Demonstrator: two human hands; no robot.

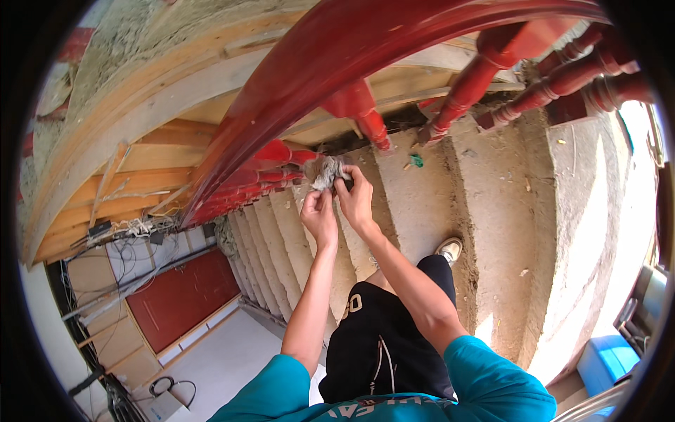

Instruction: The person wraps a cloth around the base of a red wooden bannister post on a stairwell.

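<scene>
A crumpled grey rag [328, 172] is held up in front of me, above the bare concrete stairs. My right hand [355, 194] pinches its right side between thumb and fingers. At the rag's lower edge, the fingertips of my left hand [319, 215] are closed on it. Just beyond both hands stand red turned balusters [287, 153] under a broad glossy red handrail [295, 68]. Whether the rag touches a baluster behind it, I cannot tell.
Concrete steps [422, 195] descend to the left, with a scrap of green material [416, 160] on one tread. My shoe [449, 249] rests on a step. Tangled cables [142, 227] hang near a red door panel [182, 295]. A blue box [607, 361] stands at lower right.
</scene>
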